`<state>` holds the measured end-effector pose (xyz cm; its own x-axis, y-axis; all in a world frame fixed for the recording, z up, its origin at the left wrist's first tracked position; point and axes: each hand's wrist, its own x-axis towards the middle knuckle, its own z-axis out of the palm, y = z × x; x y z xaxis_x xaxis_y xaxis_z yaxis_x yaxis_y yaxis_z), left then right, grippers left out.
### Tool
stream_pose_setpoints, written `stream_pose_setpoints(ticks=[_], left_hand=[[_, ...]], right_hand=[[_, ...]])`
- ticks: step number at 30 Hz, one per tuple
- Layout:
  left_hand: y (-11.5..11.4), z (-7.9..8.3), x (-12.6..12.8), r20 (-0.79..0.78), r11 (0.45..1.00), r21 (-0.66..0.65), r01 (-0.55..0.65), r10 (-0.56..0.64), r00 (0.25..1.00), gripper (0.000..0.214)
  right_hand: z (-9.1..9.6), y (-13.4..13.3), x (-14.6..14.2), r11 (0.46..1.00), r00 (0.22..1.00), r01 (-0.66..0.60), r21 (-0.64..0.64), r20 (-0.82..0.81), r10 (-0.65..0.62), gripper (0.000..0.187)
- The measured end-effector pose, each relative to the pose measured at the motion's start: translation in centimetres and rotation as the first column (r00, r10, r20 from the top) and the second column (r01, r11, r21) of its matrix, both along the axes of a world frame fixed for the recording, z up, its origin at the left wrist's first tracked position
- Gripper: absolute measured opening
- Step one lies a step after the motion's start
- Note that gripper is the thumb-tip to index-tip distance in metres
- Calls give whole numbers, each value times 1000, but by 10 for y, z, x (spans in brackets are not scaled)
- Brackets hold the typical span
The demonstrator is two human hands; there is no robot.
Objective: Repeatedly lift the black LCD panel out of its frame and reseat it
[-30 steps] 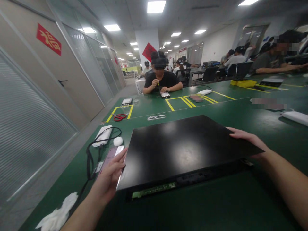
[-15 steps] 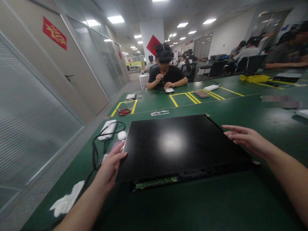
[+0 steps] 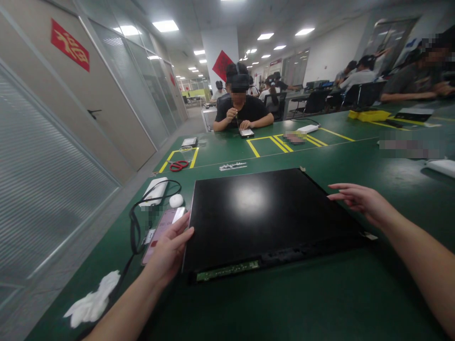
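A flat black LCD display panel (image 3: 249, 213) lies in front of me, with a bright reflection on its face. Along its near edge shows a strip of green circuit board (image 3: 227, 271). My left hand (image 3: 170, 244) holds the panel's left edge, thumb on the rim and the other fingers along the side, partly hidden. At the right edge my right hand (image 3: 362, 201) has its fingers stretched out, index fingertip at the rim; whether it touches cannot be made out. Right beside my left hand lies a phone (image 3: 161, 227).
On the left are a white power bank (image 3: 154, 192) with a black cable, a white earphone case (image 3: 176, 201) and a crumpled tissue (image 3: 94, 300). Red scissors (image 3: 178, 166) and small white pieces (image 3: 232, 166) lie beyond the panel. Across the green table sits a person (image 3: 241, 106).
The panel's left side has come down and shifted slightly right, uncovering more of the phone. My left hand has moved with it. My right hand stays near the right edge, fingers still extended.
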<state>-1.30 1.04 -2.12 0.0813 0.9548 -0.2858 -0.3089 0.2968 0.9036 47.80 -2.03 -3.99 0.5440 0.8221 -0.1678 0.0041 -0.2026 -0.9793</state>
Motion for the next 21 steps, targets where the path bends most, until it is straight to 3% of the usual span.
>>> stream_pose_setpoints(ticks=[8, 21], left_hand=[[-3, 7, 7, -79, 996, -74, -50, 44, 996, 66], [-4, 4, 5, 3, 995, 6, 102, -102, 995, 80]], right_hand=[[2, -1, -4, 999, 998, 31, -14, 47, -30, 34], [5, -2, -9, 999, 992, 39, -37, 123, -35, 27]])
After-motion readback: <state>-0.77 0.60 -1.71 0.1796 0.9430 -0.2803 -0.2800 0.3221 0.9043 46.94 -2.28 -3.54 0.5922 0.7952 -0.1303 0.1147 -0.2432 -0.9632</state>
